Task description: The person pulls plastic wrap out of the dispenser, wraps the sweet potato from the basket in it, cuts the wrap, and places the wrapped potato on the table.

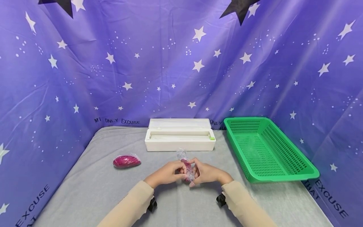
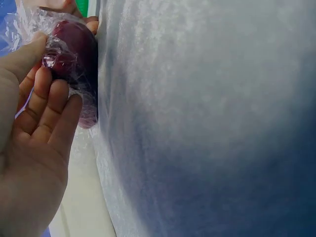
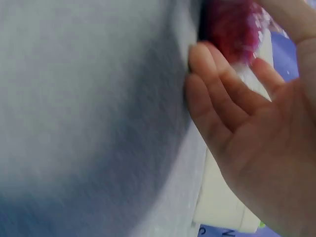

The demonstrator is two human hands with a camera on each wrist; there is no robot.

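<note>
A purple-red, oblong piece of produce (image 1: 187, 167), loosely wrapped in clear cling film, lies on the grey cloth between both hands; its exact kind is hard to tell. From its left side, my left hand (image 1: 173, 171) pinches the film between thumb and fingers, also seen in the left wrist view, where crumpled film (image 2: 37, 22) sticks out past the thumb. Opposite it, my right hand (image 1: 205, 172) holds the wrapped piece with bent fingers; the right wrist view cuts off part of this contact. Film trails from the far end. Further left rests a second wrapped purple-red piece (image 1: 126, 161).
Behind the hands stands a white cling film dispenser box (image 1: 180, 145) with its lid raised and a small green part at its right end. A green perforated plastic basket (image 1: 241, 154) sits at the right. Purple star-patterned curtain (image 1: 158, 63) surrounds the table.
</note>
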